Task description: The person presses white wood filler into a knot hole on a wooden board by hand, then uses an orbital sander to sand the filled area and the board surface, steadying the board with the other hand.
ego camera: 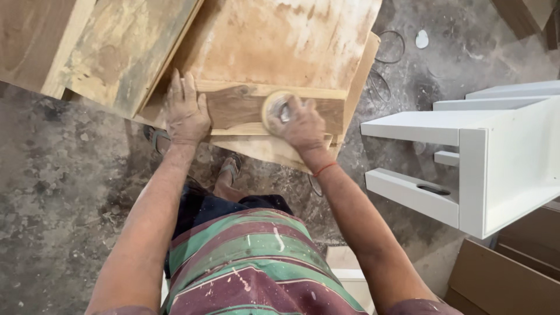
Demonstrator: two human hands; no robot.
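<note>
Two hands: left hand (185,112) flat, open on dusty brown board (239,108); right hand (302,123) grips round sanding disc (274,108).

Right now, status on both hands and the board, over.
Left hand flat on dark wood board, pinning it. Right hand holds round sanding disc on the board. Nothing in the way.

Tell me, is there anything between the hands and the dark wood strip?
Nothing visible. The left hand lies flat at the dark wood strip's left end, and the right hand presses a round sanding disc against it.
</note>
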